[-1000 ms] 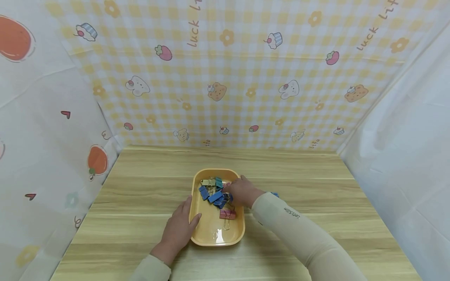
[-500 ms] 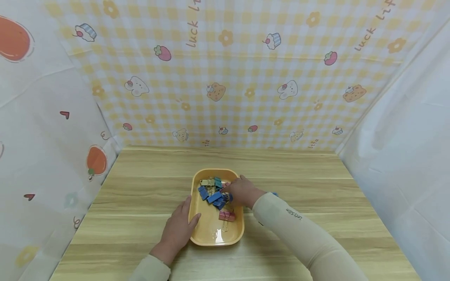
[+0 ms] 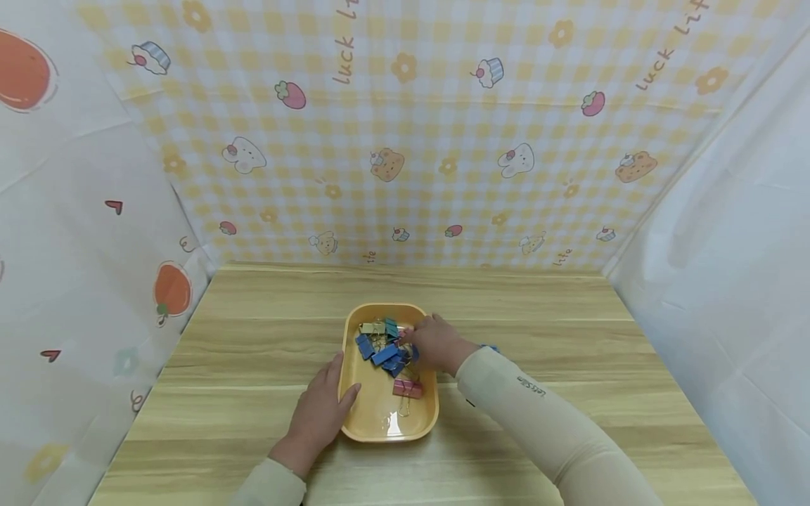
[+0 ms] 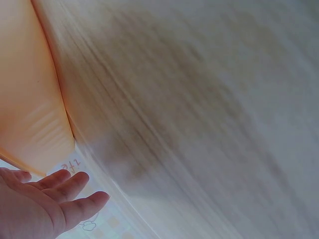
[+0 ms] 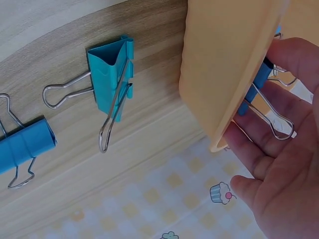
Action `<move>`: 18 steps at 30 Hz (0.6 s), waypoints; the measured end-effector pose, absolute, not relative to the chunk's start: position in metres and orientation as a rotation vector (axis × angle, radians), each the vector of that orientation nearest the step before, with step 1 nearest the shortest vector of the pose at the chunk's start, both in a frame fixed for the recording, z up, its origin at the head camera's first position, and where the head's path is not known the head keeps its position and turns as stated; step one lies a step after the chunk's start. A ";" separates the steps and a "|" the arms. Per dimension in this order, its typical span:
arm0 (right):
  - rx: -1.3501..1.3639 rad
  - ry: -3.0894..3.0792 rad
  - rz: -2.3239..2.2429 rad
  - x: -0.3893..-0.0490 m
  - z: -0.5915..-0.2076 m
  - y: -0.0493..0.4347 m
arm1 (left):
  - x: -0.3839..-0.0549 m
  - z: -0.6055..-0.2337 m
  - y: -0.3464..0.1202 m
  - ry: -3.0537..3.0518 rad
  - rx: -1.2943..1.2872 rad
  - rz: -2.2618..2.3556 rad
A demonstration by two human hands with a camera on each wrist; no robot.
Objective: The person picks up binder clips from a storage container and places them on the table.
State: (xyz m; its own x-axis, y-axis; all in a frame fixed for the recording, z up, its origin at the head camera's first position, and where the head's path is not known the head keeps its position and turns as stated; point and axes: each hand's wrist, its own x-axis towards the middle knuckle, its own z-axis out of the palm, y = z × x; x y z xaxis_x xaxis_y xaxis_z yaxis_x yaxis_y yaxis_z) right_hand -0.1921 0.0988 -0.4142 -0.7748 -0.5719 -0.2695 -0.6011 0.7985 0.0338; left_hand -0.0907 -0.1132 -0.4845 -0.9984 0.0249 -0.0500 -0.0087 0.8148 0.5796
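Observation:
My left hand (image 3: 318,407) rests along the left wall of a yellow-orange tray (image 3: 354,422), thumb over the rim. In the left wrist view several of its fingers (image 4: 75,186) are spread out. My right hand (image 3: 436,344) reaches over the tray's right rim, fingertips down among binder clips. A pink binder clip (image 3: 408,388) lies nearer me, beside blue (image 3: 384,354), teal (image 3: 391,328) and pale yellow ones (image 3: 372,328). In the right wrist view a blue binder clip (image 5: 259,82) overlaps the fingers just inside the rim; I cannot tell whether they grip anything.
Outside the tray on the right, a teal binder clip (image 5: 110,74) and a blue binder clip (image 5: 25,144) lie on the wood-grain table (image 3: 266,302). A checked cloth backdrop (image 3: 443,140) stands behind, with white cloth (image 3: 728,211) at the sides.
The fingers of my right hand shift slightly among the clips. The left hand stays at the tray's side, and the whole view drifts a little to the left.

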 end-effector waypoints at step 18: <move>-0.946 2.853 0.008 -0.194 -0.411 0.105 | -0.091 -0.484 -0.113 2.924 0.001 0.945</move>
State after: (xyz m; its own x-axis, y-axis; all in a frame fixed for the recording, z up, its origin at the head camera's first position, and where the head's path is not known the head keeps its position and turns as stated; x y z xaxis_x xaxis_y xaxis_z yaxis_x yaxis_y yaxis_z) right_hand -0.1936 0.1046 -0.4107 -0.7938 -0.5941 -0.1303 -0.5948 0.8030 -0.0373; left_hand -0.0911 -0.1132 -0.4843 -0.9976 0.0216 -0.0651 -0.0206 0.8111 0.5845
